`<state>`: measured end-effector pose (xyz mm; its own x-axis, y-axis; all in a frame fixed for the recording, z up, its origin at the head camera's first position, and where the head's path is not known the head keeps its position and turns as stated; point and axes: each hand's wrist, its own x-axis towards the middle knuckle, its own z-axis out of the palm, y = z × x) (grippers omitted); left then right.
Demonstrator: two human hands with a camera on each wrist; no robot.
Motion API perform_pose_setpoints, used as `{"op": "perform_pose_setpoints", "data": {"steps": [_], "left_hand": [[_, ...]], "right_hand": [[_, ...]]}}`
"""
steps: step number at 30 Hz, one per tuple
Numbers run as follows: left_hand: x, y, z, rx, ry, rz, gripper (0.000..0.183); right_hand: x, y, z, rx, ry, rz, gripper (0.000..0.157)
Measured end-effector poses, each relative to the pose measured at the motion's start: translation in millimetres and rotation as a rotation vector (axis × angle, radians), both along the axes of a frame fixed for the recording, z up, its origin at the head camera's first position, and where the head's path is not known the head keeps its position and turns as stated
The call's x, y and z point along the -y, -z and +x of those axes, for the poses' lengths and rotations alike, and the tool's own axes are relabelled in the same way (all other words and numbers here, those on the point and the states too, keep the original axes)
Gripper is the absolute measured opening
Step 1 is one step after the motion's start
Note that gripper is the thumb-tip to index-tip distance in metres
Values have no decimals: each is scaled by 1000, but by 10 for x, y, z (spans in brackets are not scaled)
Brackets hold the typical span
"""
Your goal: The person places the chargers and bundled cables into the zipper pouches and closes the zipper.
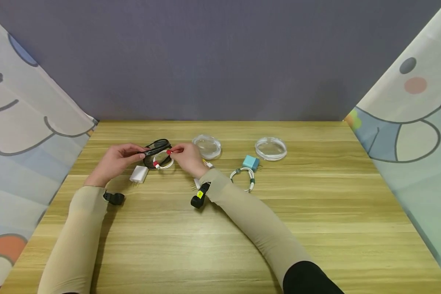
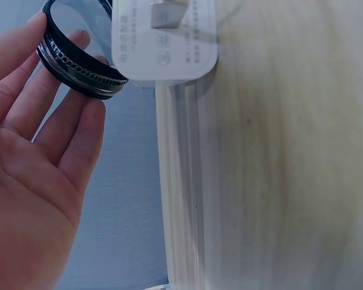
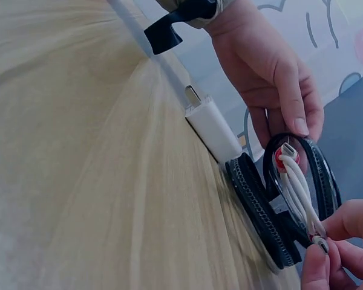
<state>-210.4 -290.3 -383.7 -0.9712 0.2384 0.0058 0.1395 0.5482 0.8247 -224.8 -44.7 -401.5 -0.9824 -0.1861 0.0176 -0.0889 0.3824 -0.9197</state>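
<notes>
My left hand (image 1: 115,161) pinches the rim of a clear round zip case (image 2: 78,75) with black edging, thumb on one side and fingers on the other. In the right wrist view the case (image 3: 251,205) stands unzipped, one half tilted up. My right hand (image 1: 188,157) pinches a coiled white charging cable (image 3: 299,187) by its lower end, between thumb and fingers. Red ties bind the coil, which is at the case's opening; whether it touches the inside I cannot tell. Close to the left hand lies a white charger (image 1: 139,174), prongs toward me.
Two clear round cases (image 1: 207,147) (image 1: 270,148) lie farther back. Right of the right wrist are a blue charger (image 1: 251,162) and a white cable coil with green ties (image 1: 252,184). Another white charger (image 1: 197,183) and a yellow-tied cable (image 1: 207,164) are partly hidden by the right arm.
</notes>
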Motion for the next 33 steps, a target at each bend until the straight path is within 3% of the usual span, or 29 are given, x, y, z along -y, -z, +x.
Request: {"op": "perform_pose_setpoints", "data": {"steps": [19,27,33], "left_hand": [[-82,47,-19,-37,19,17,23],[-77,41,-22,-69,46,9,21],[-72,41,-18,-72,49,5,21]], "right_hand": [[86,68,-78,-24,134,-8,10],[73,99,-81,59,110,-142,17],[67,103,-89,63,91,-157,21]]}}
